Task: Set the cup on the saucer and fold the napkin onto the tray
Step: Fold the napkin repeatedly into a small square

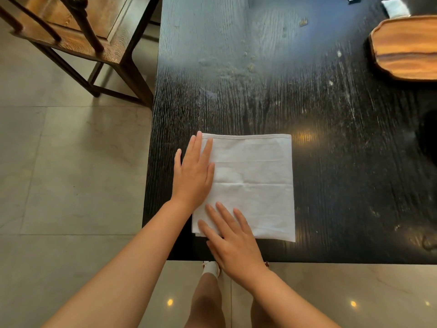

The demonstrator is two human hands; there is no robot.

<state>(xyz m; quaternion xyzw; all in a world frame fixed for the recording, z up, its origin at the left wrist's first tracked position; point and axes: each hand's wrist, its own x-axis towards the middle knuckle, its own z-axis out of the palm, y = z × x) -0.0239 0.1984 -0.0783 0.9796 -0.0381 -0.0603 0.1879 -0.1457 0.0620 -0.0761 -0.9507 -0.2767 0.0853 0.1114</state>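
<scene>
Chair (78, 41): a brown wooden chair stands on the floor at the far left, apart from the table.

Table (260, 79): a big dark table. The napkin lies on its near left part.

Left hand (192, 171): flat, with straight fingers. It presses on the left edge of the napkin and grips nothing. I think it is there to keep the cloth from sliding.

Right hand (233, 240): also flat, fingers straight. It rests on the near left corner of the napkin, maybe to smooth the fold down.

Napkin (253, 185): white and folded into a neat square, with layers showing at the near left corner. It is on the table, not on the tray yet.

Tray (406, 48): a wooden tray at the far right, well apart from the napkin. The napkin must go over there next.

Cup and saucer: I cannot see them here.
</scene>
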